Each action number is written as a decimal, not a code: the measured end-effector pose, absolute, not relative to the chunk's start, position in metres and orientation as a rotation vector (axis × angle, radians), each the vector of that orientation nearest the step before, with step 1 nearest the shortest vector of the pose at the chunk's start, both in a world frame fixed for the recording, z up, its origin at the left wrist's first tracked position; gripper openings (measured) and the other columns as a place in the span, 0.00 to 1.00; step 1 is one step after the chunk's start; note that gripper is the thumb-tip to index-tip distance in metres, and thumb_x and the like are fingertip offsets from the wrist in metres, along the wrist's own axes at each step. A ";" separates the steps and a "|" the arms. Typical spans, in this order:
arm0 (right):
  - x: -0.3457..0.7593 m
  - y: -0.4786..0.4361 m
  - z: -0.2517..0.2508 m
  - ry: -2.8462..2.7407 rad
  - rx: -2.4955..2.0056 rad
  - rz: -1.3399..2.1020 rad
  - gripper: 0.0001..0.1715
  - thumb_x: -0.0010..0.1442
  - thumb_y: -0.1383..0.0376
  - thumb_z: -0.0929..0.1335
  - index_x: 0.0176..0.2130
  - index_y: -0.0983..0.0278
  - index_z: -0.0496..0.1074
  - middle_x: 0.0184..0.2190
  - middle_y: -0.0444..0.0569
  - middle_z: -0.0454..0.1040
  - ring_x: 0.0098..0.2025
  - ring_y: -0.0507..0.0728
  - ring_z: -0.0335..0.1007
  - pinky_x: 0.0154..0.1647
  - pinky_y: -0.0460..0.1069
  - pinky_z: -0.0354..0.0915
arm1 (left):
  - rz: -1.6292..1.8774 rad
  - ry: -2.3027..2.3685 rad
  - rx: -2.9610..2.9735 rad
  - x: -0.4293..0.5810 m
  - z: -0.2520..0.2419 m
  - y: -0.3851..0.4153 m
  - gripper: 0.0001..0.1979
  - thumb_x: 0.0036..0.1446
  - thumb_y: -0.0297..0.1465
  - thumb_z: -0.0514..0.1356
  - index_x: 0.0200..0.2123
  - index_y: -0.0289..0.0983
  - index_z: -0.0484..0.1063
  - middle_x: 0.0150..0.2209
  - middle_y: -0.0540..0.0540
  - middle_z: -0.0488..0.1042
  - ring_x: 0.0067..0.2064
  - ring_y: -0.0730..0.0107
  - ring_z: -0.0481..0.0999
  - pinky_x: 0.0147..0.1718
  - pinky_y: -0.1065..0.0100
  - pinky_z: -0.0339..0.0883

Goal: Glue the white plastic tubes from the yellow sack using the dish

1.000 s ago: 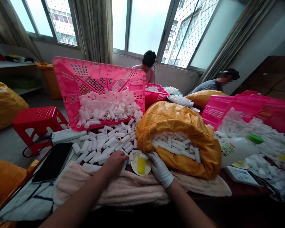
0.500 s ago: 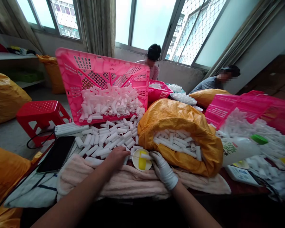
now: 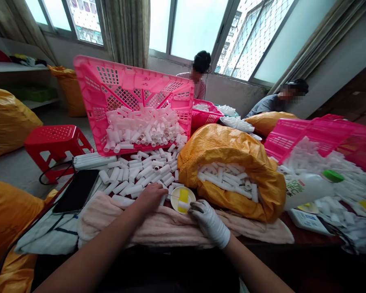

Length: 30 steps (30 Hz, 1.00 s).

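A small white tube (image 3: 183, 206) is pinched in the fingertips of my right hand (image 3: 209, 223), which wears a white glove. The tube's far end lies over a round pale dish (image 3: 174, 204) with a yellow patch (image 3: 183, 195) in it. My bare left hand (image 3: 151, 198) is closed at the dish's left side, with a thin stick (image 3: 172, 195) reaching from its fingers over the dish. Another white tube (image 3: 162, 199) shows by the left fingertips; whether it is held I cannot tell. A pinkish towel (image 3: 167, 228) runs beneath both hands.
Loose white tubes (image 3: 134, 179) spill from a tipped pink basket (image 3: 128, 81). An orange sack (image 3: 225, 140) of tubes stands right of the dish, beside a green-capped bottle (image 3: 308, 187). A phone (image 3: 76, 191) lies left. Two people sit beyond, near the windows.
My right hand has brought the white tube lower, toward the near side of the dish, over the yellow patch's front end. The left hand stays beside the dish with the stick. The view has shifted slightly.
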State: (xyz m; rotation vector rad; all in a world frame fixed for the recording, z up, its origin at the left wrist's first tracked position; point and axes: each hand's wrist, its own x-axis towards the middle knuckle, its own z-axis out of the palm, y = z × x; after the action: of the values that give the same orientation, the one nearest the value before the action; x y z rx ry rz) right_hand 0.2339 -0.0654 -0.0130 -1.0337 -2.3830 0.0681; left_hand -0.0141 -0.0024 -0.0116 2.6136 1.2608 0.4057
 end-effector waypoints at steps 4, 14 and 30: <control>0.228 -0.070 0.003 -2.548 -0.853 0.074 0.12 0.59 0.71 0.61 0.34 0.59 0.72 0.38 0.49 0.73 0.42 0.58 0.63 0.41 0.54 0.64 | 0.414 1.264 2.611 -0.013 -0.014 -0.003 0.17 0.50 0.22 0.51 0.41 0.41 0.71 0.31 0.48 0.69 0.36 0.68 0.66 0.38 0.67 0.59; 0.225 -0.058 -0.002 -1.501 -1.226 0.635 0.10 0.56 0.63 0.64 0.40 0.62 0.68 0.39 0.50 0.69 0.42 0.56 0.67 0.46 0.53 0.64 | 0.603 1.302 2.682 -0.033 0.014 -0.016 0.14 0.53 0.22 0.50 0.34 0.40 0.73 0.34 0.46 0.68 0.37 0.70 0.65 0.38 0.68 0.60; 0.211 -0.073 0.018 -0.496 -1.059 1.241 0.22 0.38 0.52 0.73 0.29 0.63 0.67 0.18 0.39 0.67 0.15 0.45 0.57 0.11 0.40 0.53 | 0.747 1.058 1.826 -0.009 0.028 -0.037 0.19 0.59 0.37 0.45 0.52 0.38 0.53 0.35 0.48 0.69 0.34 0.72 0.69 0.36 0.67 0.66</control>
State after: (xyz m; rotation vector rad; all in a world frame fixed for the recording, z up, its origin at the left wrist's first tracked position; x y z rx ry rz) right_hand 0.2110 -0.0731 0.0184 -1.0592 -0.4964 1.2408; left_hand -0.0095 -0.0372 0.0282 1.8263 1.0582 0.7470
